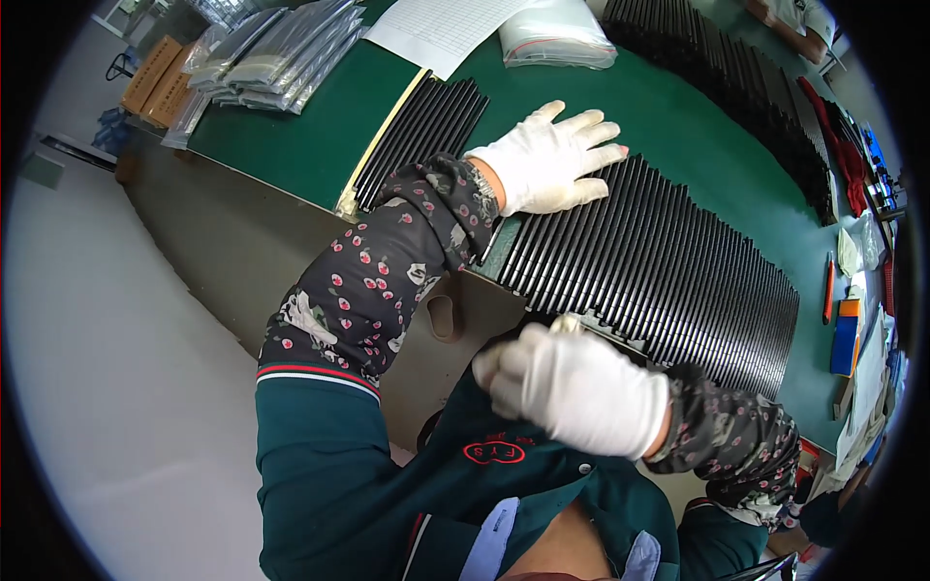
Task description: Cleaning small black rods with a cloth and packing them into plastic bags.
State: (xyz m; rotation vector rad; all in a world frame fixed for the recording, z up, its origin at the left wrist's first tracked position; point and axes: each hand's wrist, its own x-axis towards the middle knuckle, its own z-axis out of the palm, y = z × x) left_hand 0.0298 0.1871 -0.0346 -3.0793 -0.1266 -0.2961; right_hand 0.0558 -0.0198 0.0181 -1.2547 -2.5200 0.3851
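My left hand, in a white glove, lies flat with its fingers spread. It rests at the far left end of a long row of thin black rods set side by side on the green table. My right hand, also gloved, is curled closed in front of the near ends of those rods. Its fingers are slightly blurred, and what they hold, if anything, cannot be made out. A smaller group of black rods lies left of my left hand, along a pale yellow strip.
Stacked plastic-wrapped packs and cardboard boxes stand at far left. A paper sheet and clear bags lie at the back. Many more black rods curve along the far right, near another person's arm. A red pen and blue-orange box lie right.
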